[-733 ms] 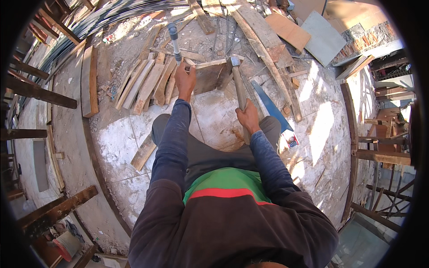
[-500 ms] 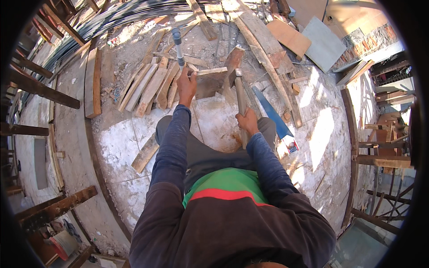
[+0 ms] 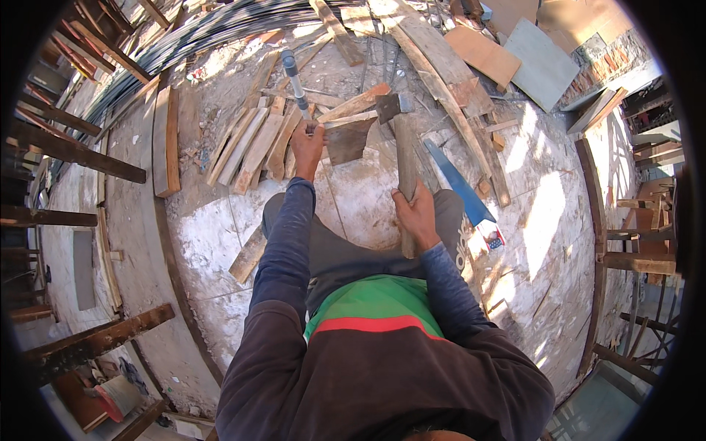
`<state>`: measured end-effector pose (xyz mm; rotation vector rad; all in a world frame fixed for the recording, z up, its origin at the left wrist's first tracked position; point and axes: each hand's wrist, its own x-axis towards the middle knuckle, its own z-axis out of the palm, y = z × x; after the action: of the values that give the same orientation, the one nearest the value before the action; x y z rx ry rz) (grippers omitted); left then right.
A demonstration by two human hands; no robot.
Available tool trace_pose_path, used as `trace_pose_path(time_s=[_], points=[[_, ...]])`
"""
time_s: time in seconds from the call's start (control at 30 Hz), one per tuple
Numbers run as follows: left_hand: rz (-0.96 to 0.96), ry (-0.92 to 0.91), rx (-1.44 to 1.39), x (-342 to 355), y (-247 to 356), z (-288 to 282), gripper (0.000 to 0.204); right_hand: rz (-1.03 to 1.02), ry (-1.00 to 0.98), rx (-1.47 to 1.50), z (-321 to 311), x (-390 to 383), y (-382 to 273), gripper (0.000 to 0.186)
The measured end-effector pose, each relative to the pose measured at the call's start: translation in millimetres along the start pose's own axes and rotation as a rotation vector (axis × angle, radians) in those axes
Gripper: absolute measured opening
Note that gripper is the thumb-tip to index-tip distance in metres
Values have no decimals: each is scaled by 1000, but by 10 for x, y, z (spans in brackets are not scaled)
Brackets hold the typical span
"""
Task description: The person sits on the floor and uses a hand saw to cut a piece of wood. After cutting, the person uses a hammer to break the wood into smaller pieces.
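My right hand is wrapped round the wooden handle of a hatchet, whose dark metal head points away from me. My left hand is closed in a pinch at the near end of the wood pieces; what its fingers hold is too small to make out. Just beyond that hand rises a grey pipe; I cannot tell whether they touch. A dark piece of board lies between my hands, with a narrow brown wood strip slanting behind it.
Several cut wood strips lie left of my left hand. A blue handsaw rests on the floor right of my knee. Long planks and flat panels lie farther off. A short wood block sits by my left leg.
The hatchet's head has swung up and to the right, away from the wood. The brown strip has dropped leftward from its steeper tilt. My left hand stays near the same spot.
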<state>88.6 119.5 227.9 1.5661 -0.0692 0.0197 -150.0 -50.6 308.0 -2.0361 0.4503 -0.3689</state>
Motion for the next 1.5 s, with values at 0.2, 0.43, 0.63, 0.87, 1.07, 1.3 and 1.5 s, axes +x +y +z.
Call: trace_pose_path(time_s=[0.2,0.43,0.63,0.87,1.07,1.3,1.5], points=[[-77,-7,-34,7,53,-10,16,-33,-132,-112,139,131,-307,32],[-96,28,-43,-14,83,-28,19,-33,-178,-271,339,280,-208,35],[-220,-18,121,57,244,-30,18,-57,-175,-279,309,340,-236,33],[-129,-42,379,214,146,-95,23,-49,-159,-246,388,262,-200,32],[-133,12,392,320,145,-97,26,-153,-69,-203,341,344,-431,35],[-144,-2,424,305,175,-164,28,-541,363,461,-271,734,-2144,11],[-117,-7,412,335,356,-75,29,-249,269,89,486,550,-621,24]])
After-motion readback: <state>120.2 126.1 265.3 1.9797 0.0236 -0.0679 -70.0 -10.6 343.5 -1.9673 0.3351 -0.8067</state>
